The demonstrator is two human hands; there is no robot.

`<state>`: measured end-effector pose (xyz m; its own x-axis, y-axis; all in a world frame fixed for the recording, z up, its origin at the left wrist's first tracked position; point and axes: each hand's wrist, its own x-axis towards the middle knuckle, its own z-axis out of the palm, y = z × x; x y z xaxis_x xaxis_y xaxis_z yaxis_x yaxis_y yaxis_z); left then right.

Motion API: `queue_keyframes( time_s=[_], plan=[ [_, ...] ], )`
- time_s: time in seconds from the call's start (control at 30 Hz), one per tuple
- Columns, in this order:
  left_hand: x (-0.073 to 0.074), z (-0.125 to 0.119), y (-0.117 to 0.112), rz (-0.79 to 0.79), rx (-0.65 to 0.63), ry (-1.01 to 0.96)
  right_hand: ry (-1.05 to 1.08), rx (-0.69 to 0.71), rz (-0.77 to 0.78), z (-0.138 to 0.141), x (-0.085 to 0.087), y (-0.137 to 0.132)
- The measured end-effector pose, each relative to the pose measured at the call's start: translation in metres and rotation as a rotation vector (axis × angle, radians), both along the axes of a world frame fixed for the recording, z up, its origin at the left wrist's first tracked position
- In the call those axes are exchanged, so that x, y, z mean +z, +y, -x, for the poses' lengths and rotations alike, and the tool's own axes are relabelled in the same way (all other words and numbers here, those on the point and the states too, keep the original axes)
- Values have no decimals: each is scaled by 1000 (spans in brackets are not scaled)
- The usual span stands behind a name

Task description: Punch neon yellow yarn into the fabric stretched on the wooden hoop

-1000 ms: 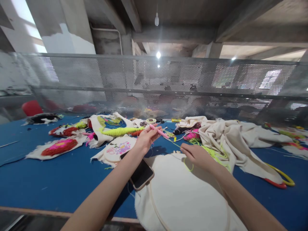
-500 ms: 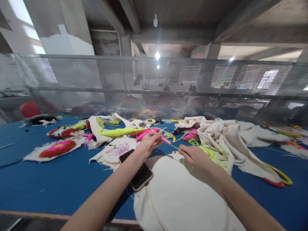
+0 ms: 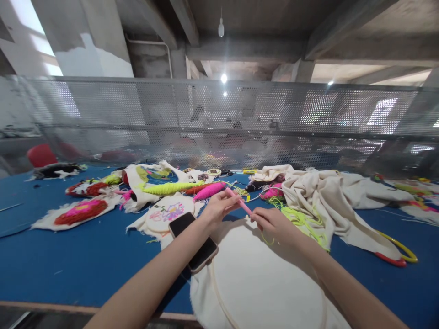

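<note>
Slim pink punch needle (image 3: 240, 204) slants over hooped cream cloth (image 3: 267, 283), neon-yellow yarn (image 3: 303, 220) trailing

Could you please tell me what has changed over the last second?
The left hand, holding the pink tool, came down and rightward until its tip met the fingertips of the right hand, which pinches yellow yarn. The phone and hooped cloth stayed put.

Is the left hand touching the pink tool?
Touching. The head view shows the left hand with its fingers pinched around the pink tool, no gap between them.
</note>
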<state>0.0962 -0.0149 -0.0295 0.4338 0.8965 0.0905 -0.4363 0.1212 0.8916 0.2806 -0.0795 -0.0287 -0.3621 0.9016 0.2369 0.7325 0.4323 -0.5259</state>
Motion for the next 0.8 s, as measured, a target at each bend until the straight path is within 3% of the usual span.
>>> queue_keyframes(
  time_s=[0.27,0.4,0.57,0.8],
  plan=[
    [12,11,12,8,175,-76,-121,-110,-63,-8,7,1],
    [15,19,19,12,196,-77,-162,-129,-75,-9,7,2],
    [13,14,14,11,164,-66,-187,-106,-101,-6,5,1],
    [-1,-1,2,7,-21,3,-135,-42,-59,0,-2,1]
  ],
)
